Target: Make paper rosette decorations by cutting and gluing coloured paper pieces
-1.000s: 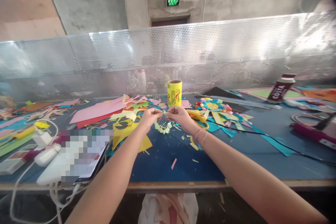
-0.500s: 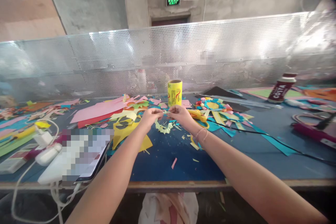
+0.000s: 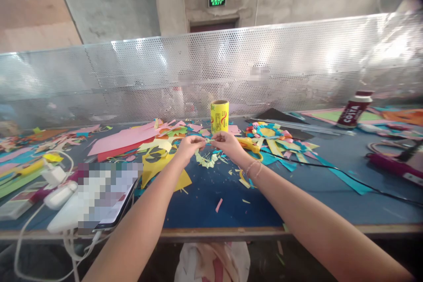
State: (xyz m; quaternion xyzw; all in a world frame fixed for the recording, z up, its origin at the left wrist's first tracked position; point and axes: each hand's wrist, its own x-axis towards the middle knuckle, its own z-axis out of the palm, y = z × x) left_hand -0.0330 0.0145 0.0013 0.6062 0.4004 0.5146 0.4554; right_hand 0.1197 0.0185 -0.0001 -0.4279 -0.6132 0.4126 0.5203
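My left hand (image 3: 191, 144) and my right hand (image 3: 227, 142) meet at the middle of the table, fingertips pinched close together. Both hold a pale green folded paper ring (image 3: 206, 161), whose pointed lower edge curves beneath the fingers. Its upper part is mostly hidden by the fingertips. Just behind the hands stands a yellow tape roll (image 3: 220, 116), upright. Yellow-handled scissors (image 3: 249, 145) lie right beside my right hand, partly covered by it. Farther right is a paper rosette (image 3: 268, 132) in blue, yellow and red with strips below it.
Yellow paper (image 3: 180, 178) and pink sheets (image 3: 125, 139) lie to the left. A phone (image 3: 122, 202) with white cables rests at the front left. Paper scraps litter the blue tabletop (image 3: 228, 216). A black cable (image 3: 330, 168) crosses the right side; a brown bottle (image 3: 355, 110) stands behind it.
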